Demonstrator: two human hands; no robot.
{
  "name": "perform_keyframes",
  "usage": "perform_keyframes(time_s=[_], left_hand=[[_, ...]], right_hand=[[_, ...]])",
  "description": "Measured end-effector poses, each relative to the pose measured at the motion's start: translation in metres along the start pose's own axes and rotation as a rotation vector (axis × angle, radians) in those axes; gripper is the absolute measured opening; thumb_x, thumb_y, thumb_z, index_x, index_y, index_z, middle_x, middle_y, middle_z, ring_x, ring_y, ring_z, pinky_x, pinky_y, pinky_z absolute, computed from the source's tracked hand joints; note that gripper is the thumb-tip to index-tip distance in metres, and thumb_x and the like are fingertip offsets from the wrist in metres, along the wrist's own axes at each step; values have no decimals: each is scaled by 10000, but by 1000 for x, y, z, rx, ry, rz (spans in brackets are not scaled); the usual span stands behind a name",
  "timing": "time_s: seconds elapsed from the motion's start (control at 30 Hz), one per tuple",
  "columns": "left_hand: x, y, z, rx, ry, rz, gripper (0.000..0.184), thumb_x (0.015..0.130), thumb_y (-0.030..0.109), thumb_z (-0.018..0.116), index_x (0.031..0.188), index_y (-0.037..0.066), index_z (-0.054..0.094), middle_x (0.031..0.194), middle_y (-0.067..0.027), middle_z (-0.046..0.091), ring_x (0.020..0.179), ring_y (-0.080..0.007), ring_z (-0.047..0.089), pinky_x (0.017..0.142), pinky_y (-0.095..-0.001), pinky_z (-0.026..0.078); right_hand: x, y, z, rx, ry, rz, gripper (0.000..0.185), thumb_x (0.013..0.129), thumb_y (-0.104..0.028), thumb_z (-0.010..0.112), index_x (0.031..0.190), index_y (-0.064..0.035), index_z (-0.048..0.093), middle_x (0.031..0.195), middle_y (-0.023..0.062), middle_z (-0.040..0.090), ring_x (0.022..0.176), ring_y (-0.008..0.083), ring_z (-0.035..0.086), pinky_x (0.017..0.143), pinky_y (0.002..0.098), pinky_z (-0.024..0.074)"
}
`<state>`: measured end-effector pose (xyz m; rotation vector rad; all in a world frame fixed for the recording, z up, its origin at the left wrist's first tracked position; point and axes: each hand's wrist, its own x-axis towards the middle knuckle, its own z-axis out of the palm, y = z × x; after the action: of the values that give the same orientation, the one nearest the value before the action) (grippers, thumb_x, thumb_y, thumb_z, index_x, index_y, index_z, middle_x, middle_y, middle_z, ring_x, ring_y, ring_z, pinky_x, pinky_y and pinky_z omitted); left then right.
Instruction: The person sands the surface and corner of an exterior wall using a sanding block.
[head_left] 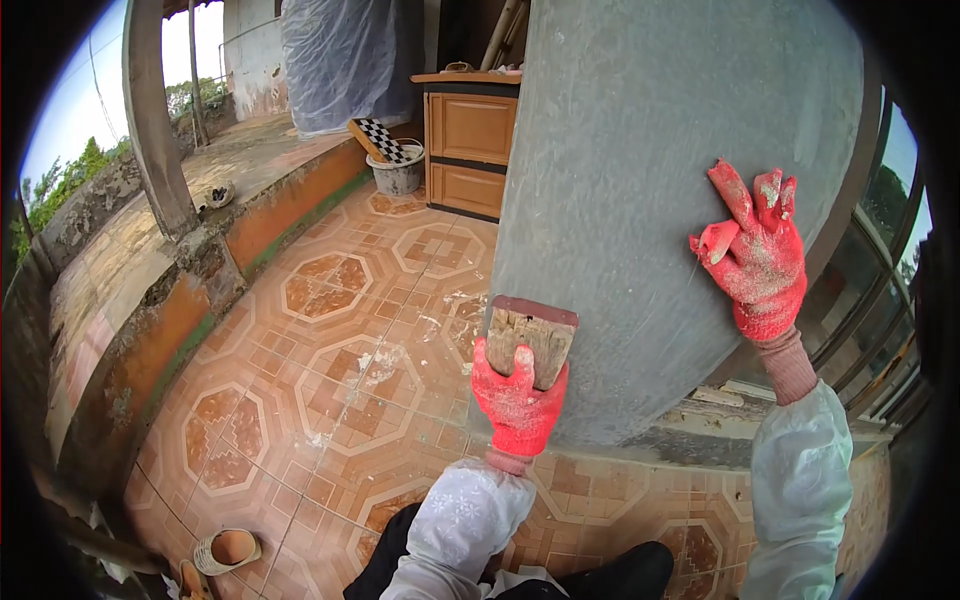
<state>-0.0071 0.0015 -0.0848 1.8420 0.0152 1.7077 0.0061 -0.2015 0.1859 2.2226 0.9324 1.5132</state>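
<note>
My left hand (518, 405), in a dusty red work glove, is closed around a worn wooden sanding block (530, 342) with a dark red strip along its top edge. The block is at the lower left edge of a grey plastered wall (640, 200); whether its face presses on the plaster cannot be told. Higher up and to the right, my right hand (765, 255) wears a matching glove coated in pale dust. Its fingers are spread, some glove tips look loose and folded, and it rests against the wall holding nothing.
Patterned floor tiles (330, 400) carry white plaster spots. A bucket (398, 172) with a checkered board stands by a wooden cabinet (468, 135). An orange-sided ledge (285, 205) and a post (155, 130) are at left. A slipper (228, 550) lies lower left; windows (870, 280) are at right.
</note>
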Motion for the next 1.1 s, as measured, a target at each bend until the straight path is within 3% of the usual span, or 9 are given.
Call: perform_keyframes(time_s=[0.1, 0.17, 0.37, 0.47, 0.63, 0.73, 0.83, 0.93, 1.1], left_hand=[[83, 27, 8, -95, 22, 44, 1023, 655, 172, 912, 1485, 269, 322, 1329, -302, 464, 1048, -505, 580, 816, -584, 492], [113, 36, 10, 110, 86, -22, 1039, 654, 168, 911, 1493, 280, 309, 1337, -303, 461, 1063, -508, 577, 813, -588, 492], [-11, -23, 7, -17, 68, 64, 1033, 659, 166, 914, 1505, 271, 330, 1395, -302, 433, 1140, -509, 552, 857, -587, 494], [9, -17, -3, -81, -6, 25, 1037, 662, 165, 914, 1515, 265, 331, 1411, -297, 422, 1150, -511, 547, 875, -584, 494], [133, 13, 0, 38, 33, 45, 1057, 661, 155, 916, 1525, 268, 318, 1416, -299, 421, 1137, -508, 554, 890, -569, 493], [116, 0, 1, 35, 67, 114, 1045, 665, 167, 916, 1522, 259, 325, 1414, -302, 423, 1138, -508, 553, 890, -571, 492], [35, -29, -2, 15, 106, 85, 918, 643, 153, 913, 1403, 266, 411, 1344, -287, 478, 1060, -481, 601, 819, -536, 524], [9, -33, -10, -54, 39, 3, 908, 653, 139, 906, 1402, 267, 409, 1344, -278, 482, 1073, -489, 596, 822, -544, 523], [127, 6, -5, 66, 62, -26, 917, 651, 150, 911, 1408, 255, 405, 1339, -279, 485, 1074, -496, 590, 822, -548, 521]], right_hand=[[1, 2, 0, -14, -17, -16, 561, 714, -191, 820, 1243, -80, 670, 1416, 56, 558, 1208, 420, 486, 1182, 564, 300], [1, 2, -1, -32, -27, -38, 550, 717, -193, 819, 1234, -75, 672, 1414, 57, 560, 1210, 419, 483, 1185, 562, 294], [0, 3, 2, -14, -22, 14, 548, 727, -197, 813, 1242, -85, 668, 1412, 57, 561, 1229, 428, 473, 1190, 557, 288], [-2, 4, 2, -29, -38, -25, 517, 724, -204, 814, 1211, -83, 686, 1408, 61, 561, 1236, 435, 469, 1191, 560, 286], [2, -3, 1, 42, -25, 47, 263, 718, -207, 816, 938, -88, 733, 1418, 50, 568, 1250, 434, 456, 1189, 559, 283], [0, 0, 3, 7, -25, 12, 182, 705, -203, 820, 807, -98, 713, 1420, 43, 572, 1256, 418, 453, 1181, 547, 290], [0, 2, 2, 33, -35, 7, 175, 697, -199, 825, 786, -103, 708, 1413, 43, 576, 1253, 408, 457, 1177, 538, 295], [1, -1, 2, 24, -27, 19, 179, 695, -198, 828, 795, -109, 710, 1410, 40, 577, 1255, 409, 455, 1173, 538, 300], [1, -2, 2, 21, -17, 26, 189, 697, -203, 829, 815, -106, 718, 1409, 42, 574, 1259, 412, 451, 1170, 542, 307]])
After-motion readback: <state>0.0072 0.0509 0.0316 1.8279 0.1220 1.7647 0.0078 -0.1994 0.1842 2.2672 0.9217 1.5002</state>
